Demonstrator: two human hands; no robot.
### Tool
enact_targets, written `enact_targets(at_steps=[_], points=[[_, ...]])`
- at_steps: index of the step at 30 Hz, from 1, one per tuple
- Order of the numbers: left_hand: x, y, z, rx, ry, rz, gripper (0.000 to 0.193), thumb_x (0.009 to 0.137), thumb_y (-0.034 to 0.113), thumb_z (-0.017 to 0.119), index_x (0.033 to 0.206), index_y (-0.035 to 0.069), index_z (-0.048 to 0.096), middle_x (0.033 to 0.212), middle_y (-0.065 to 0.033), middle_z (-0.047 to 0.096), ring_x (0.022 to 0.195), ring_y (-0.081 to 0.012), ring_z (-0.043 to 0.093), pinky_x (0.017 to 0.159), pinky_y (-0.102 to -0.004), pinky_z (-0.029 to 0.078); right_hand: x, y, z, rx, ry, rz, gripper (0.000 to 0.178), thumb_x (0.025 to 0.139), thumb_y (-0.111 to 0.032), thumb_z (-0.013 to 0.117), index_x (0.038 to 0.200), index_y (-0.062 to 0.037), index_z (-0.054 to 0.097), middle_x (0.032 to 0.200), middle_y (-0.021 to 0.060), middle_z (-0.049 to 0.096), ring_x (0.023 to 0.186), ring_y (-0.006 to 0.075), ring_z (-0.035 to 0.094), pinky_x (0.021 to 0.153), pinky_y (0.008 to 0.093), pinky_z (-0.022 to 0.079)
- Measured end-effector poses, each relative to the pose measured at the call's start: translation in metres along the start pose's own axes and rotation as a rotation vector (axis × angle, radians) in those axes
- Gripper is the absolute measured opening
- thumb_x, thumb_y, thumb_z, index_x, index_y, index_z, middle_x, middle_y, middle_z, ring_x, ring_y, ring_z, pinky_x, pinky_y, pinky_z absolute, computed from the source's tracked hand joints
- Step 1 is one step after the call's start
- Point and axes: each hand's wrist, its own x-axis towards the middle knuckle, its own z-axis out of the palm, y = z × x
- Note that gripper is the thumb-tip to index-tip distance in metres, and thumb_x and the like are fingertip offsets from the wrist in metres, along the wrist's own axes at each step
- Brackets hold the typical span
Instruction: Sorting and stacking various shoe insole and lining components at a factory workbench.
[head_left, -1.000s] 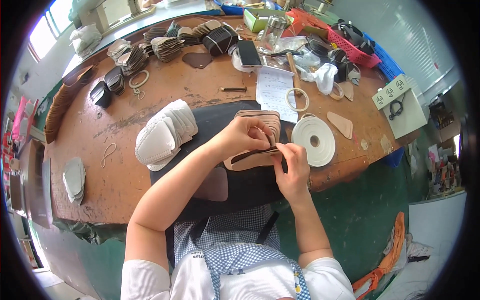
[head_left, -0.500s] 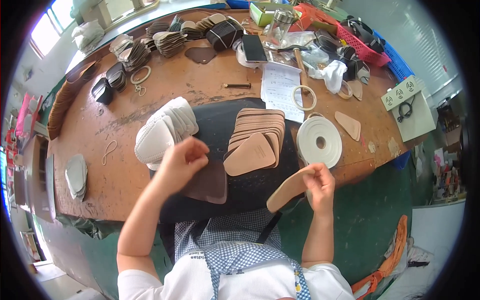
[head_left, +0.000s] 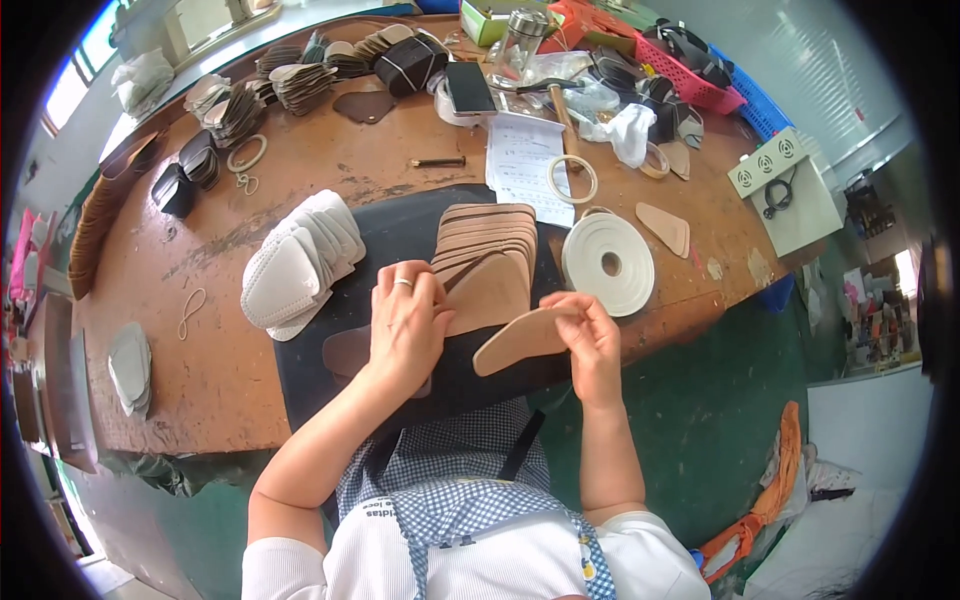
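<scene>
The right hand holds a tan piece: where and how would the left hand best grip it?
Probably at the rounded left end of the tan piece, thumb and fingers on its two flat faces, coming from the left: that end sticks out free, while the right hand pinches the other.

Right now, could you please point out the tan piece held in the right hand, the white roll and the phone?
Tan piece [head_left: 520,342]: head view, middle of its broad face.
White roll [head_left: 634,265]: head view, flat upper face, right of centre.
Phone [head_left: 470,88]: head view, middle of its dark screen.
</scene>
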Motion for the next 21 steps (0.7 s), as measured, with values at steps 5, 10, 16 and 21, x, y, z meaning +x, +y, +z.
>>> enact_targets(at_steps=[5,10,16,21], points=[[-0.004,0.017,-0.007,-0.59,-0.314,-0.089,0.015,0.085,0.0,0.074,0.097,0.0,0.066,0.089,-0.0114,0.067,0.079,-0.0235,0.068,0.075,-0.0332,0.056,0.006,-0.002,0.005,-0.538,-0.093,-0.343,0.005,0.097,-0.002,0.064,0.102,-0.0018,0.065,0.13,0.0139,0.06,0.11,0.0164,0.061,0.104,0.0353,0.046],[0.023,-0.005,0.0,-0.103,-0.169,0.016,0.032,0.087,0.024,0.08,0.102,0.002,0.062,0.096,-0.0136,0.066,0.091,-0.0323,0.067,0.081,-0.0406,0.055,-0.011,0.008,-0.009,-0.272,-0.051,-0.132,0.017,0.101,0.001,0.059,0.118,-0.0015,0.059,0.108,0.0083,0.068,0.1,0.0127,0.065,0.089,0.0257,0.053],[0.015,-0.011,0.005,0.084,-0.343,-0.034,0.034,0.083,0.019,0.08,0.106,0.002,0.063,0.101,-0.0143,0.065,0.097,-0.0344,0.064,0.086,-0.042,0.052,-0.021,0.003,-0.01,-0.454,-0.113,-0.131,0.031,0.092,0.009,0.066,0.121,-0.0019,0.061,0.101,0.0036,0.064,0.09,0.0093,0.064,0.081,0.0241,0.052],[0.027,0.0,-0.069,-0.359,-0.289,-0.187,0.018,0.089,0.008,0.072,0.101,-0.004,0.065,0.093,-0.0185,0.064,0.087,-0.0366,0.065,0.078,-0.0397,0.052,-0.008,-0.001,-0.012,-0.195,-0.153,-0.04,0.024,0.09,0.011,0.065,0.112,0.002,0.062,0.107,0.0041,0.061,0.099,0.0107,0.061,0.087,0.0248,0.05]])
